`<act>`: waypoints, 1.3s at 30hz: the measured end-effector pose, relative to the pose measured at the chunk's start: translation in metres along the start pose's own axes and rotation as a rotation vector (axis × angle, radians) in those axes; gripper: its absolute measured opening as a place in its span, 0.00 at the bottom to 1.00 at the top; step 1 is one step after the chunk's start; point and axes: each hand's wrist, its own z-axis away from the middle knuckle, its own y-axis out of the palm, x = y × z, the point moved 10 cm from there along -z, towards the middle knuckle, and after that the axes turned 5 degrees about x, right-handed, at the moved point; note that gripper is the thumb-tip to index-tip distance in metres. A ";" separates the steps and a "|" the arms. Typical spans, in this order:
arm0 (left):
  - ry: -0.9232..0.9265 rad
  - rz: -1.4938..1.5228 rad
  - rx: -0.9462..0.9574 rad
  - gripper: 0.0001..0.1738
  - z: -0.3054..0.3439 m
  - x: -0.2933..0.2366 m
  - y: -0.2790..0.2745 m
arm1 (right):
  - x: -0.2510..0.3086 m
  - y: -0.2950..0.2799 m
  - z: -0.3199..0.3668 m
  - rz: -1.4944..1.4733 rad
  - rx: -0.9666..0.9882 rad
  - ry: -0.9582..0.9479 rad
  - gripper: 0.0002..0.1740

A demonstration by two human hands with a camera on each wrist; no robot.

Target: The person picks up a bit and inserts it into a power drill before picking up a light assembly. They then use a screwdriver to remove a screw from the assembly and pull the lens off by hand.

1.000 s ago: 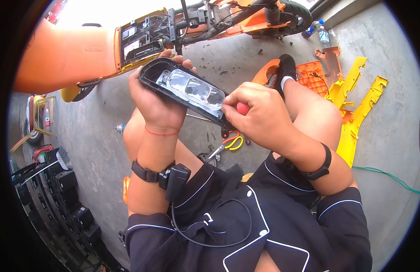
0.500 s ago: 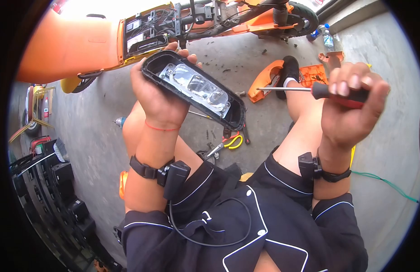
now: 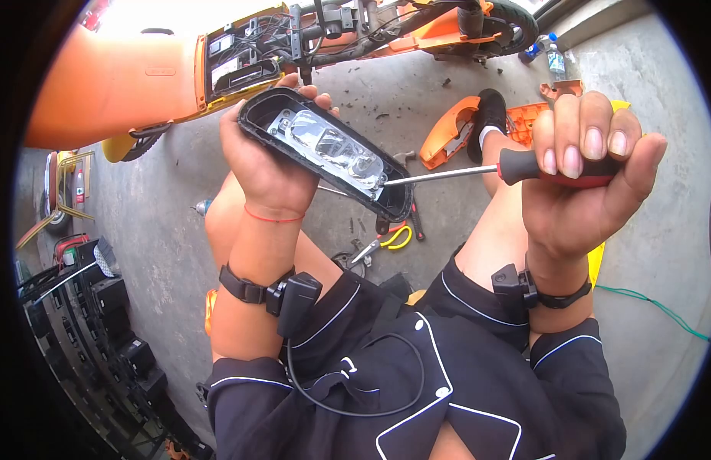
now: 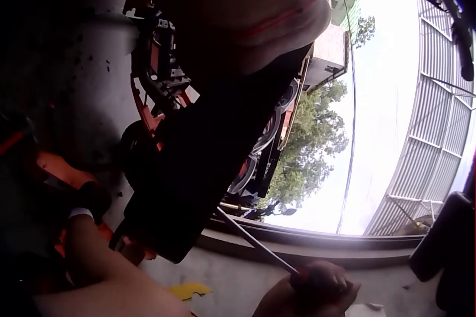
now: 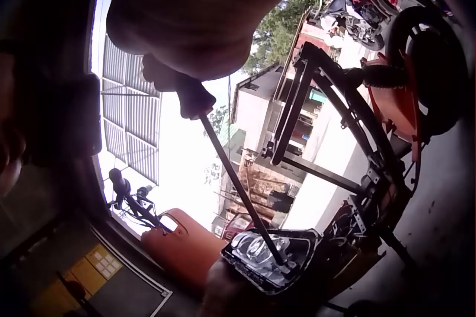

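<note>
My left hand (image 3: pixel 267 165) holds a long black lamp housing (image 3: pixel 260 115) from beneath, its open side facing up. Inside lies a clear lamp lens unit (image 3: pixel 332 146) on a silvery plate with small screws at its ends. In my right hand (image 3: pixel 585 180) is a screwdriver (image 3: pixel 516 166) with a black and red handle, the fingers curled round it. The shaft points left, and its tip meets the right end of the plate, at a corner screw. In the right wrist view the screwdriver (image 5: pixel 234 175) also runs down into the lamp housing (image 5: pixel 271 287).
A partly stripped orange scooter (image 3: pixel 133 84) stands ahead. Scissors (image 3: pixel 394 241) lie on the floor between the legs. Orange panels (image 3: pixel 451 134) are beside the right shoe, with a bottle (image 3: pixel 555 61) farther back. Black parts (image 3: pixel 102 337) are stacked at the left.
My right hand left the housing's right end, turned up with the screwdriver, and brought the tip down onto the plate's right end. The left hand keeps holding the housing.
</note>
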 end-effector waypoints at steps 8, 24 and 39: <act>0.004 -0.023 -0.006 0.30 0.001 -0.001 0.000 | 0.001 -0.001 0.000 0.004 -0.018 -0.002 0.20; 0.011 -0.042 -0.019 0.31 0.001 0.000 -0.002 | -0.009 -0.002 -0.001 0.152 -0.052 0.052 0.27; 0.042 -0.076 -0.045 0.31 0.000 -0.004 -0.006 | 0.004 -0.016 0.001 0.555 -0.036 -0.032 0.38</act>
